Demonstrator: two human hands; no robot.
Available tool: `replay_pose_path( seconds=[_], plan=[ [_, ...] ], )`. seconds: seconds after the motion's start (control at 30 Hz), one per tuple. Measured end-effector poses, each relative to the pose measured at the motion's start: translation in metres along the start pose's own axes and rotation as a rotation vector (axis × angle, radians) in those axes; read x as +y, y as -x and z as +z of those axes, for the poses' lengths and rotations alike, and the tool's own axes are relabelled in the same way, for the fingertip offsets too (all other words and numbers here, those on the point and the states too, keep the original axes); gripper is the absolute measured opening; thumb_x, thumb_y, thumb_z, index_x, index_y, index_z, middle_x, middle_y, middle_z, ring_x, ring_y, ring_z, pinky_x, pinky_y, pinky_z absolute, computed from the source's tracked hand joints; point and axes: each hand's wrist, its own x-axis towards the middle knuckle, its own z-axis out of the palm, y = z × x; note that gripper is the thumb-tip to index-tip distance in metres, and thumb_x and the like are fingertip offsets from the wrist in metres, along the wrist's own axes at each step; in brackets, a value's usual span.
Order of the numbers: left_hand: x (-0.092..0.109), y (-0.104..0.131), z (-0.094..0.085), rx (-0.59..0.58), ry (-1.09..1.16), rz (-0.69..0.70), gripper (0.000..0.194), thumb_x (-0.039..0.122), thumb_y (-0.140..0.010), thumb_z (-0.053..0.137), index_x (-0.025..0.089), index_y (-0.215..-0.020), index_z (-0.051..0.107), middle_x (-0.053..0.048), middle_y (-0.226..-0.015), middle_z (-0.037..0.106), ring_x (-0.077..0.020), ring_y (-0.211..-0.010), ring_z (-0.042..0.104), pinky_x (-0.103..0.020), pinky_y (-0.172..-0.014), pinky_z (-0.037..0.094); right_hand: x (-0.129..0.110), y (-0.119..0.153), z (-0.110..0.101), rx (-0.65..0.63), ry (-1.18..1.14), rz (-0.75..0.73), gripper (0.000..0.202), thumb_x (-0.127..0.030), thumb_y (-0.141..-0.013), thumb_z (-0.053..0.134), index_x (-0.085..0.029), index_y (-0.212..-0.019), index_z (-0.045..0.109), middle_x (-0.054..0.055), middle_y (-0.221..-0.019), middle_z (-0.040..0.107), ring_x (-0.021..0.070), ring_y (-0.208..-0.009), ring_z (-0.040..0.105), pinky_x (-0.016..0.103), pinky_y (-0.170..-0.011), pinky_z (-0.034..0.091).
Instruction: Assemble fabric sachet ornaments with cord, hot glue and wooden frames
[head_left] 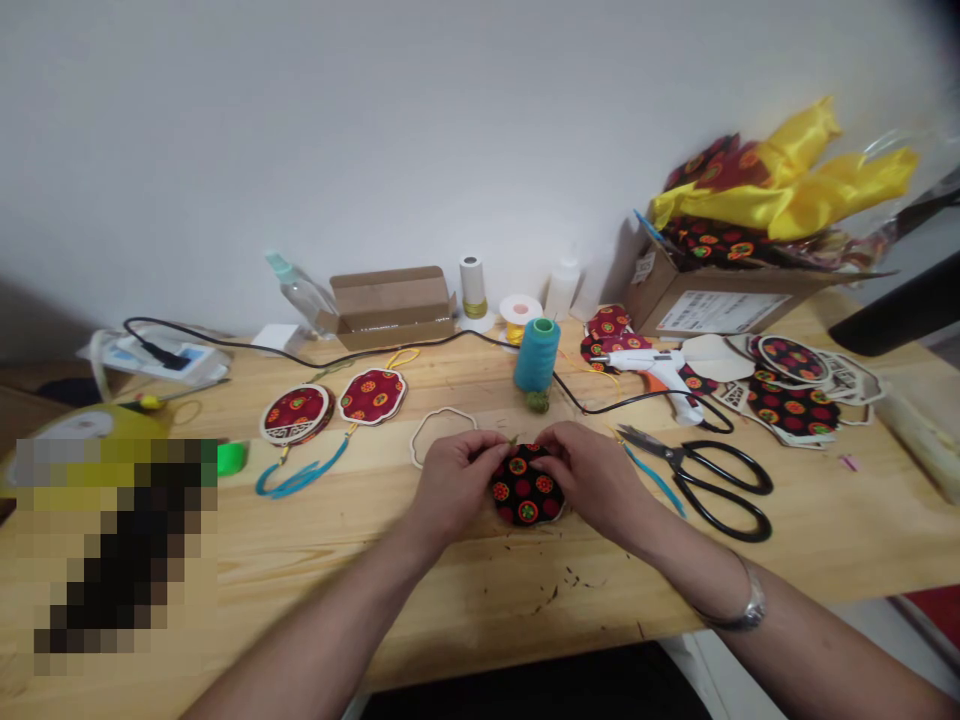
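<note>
A black fabric piece with red and orange flower circles [527, 487] is held just above or on the wooden table at the centre. My left hand [459, 478] pinches its upper left edge, beside a bit of green cord. At the upper right edge, my right hand [589, 475] grips the same piece with thumb and fingers. Behind the left hand lies a thin pale scalloped frame [415, 440]. A teal thread spool [536, 356] stands behind the hands. Black-handled scissors [675, 456] lie right of the right hand, close to a blue tassel [660, 480].
Two finished red ornaments [298, 414] with blue tassels lie left. A white glue gun [671, 375] and its cable stretch behind the scissors. At the back stand an open cardboard box [394, 310] and a fabric-filled carton [720, 300]. Patterned pieces [795, 405] are stacked right.
</note>
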Motion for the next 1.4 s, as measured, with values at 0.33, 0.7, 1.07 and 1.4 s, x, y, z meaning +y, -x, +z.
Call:
replay_pose_path(
  seconds=[0.33,0.7,1.07,1.4],
  plan=[
    [0.007,-0.001,-0.006,0.029,-0.393,0.349,0.017,0.022,-0.081,0.056,0.022,-0.080,0.072,0.000,-0.079,0.073,-0.0161,-0.076,0.064,-0.027,-0.072,0.046,0.001,0.007,0.002,0.061,0.143,-0.147,0.009,-0.018,-0.084,0.056,-0.019,-0.084,0.065,0.002,-0.083,0.064,0.0156,-0.075,0.059,0.026,-0.064,0.038],
    [0.020,-0.043,-0.012,-0.390,-1.099,0.759,0.021,0.018,-0.085,0.048,0.023,-0.083,0.069,-0.002,-0.086,0.068,-0.0172,-0.074,0.060,-0.027,-0.056,0.034,0.007,0.010,0.009,0.148,0.303,-0.286,0.016,-0.016,-0.087,0.050,-0.019,-0.085,0.065,0.004,-0.078,0.063,0.0146,-0.068,0.056,0.025,-0.059,0.034],
    [0.033,-0.058,-0.025,-0.611,-1.203,1.046,0.028,0.013,-0.088,0.039,0.019,-0.081,0.066,-0.006,-0.089,0.067,-0.0187,-0.081,0.055,-0.030,-0.070,0.040,0.004,0.010,0.007,0.150,0.297,-0.287,0.016,-0.016,-0.087,0.051,-0.018,-0.085,0.066,0.004,-0.078,0.063,0.0144,-0.069,0.056,0.025,-0.059,0.034],
    [0.042,-0.062,-0.026,-0.762,-1.041,0.983,0.036,0.016,-0.090,0.032,0.023,-0.080,0.066,-0.004,-0.089,0.064,-0.0193,-0.092,0.053,-0.030,-0.085,0.038,0.007,0.009,0.007,0.153,0.323,-0.314,0.017,-0.017,-0.088,0.048,-0.020,-0.085,0.065,0.003,-0.078,0.062,0.0136,-0.068,0.054,0.025,-0.059,0.032]
  ],
)
